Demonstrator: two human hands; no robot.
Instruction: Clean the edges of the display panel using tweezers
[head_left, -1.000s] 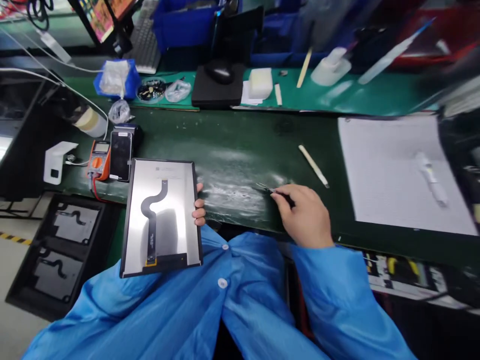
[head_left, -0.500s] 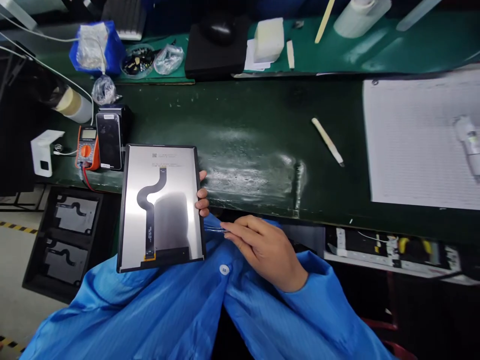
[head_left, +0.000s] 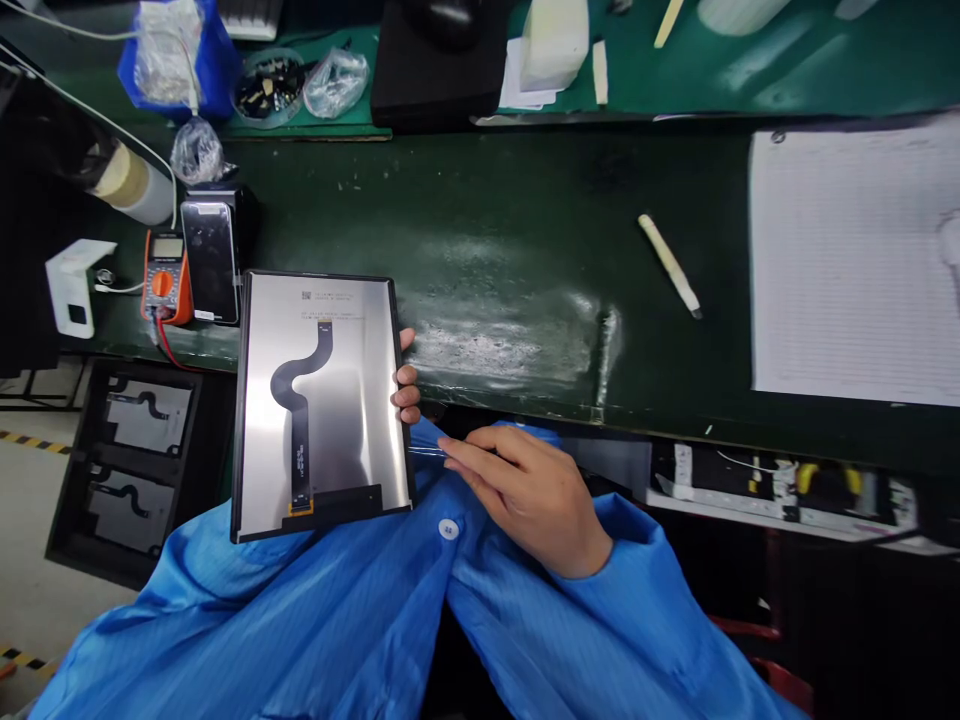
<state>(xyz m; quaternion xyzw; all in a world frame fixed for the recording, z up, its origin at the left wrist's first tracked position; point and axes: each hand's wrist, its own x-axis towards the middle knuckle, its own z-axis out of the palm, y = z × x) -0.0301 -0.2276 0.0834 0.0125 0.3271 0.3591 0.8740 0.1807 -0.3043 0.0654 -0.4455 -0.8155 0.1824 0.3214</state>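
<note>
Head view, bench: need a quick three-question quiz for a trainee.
1. What do the fingers of the right hand hold? A) tweezers B) a soldering iron C) a screwdriver
2. True or false: the left hand holds the tablet display panel by its edge.
3. Name the orange-cased instrument with the red lead, up and left of the panel.

Key: 1 A; 2 true; 3 digital multimeter.
</note>
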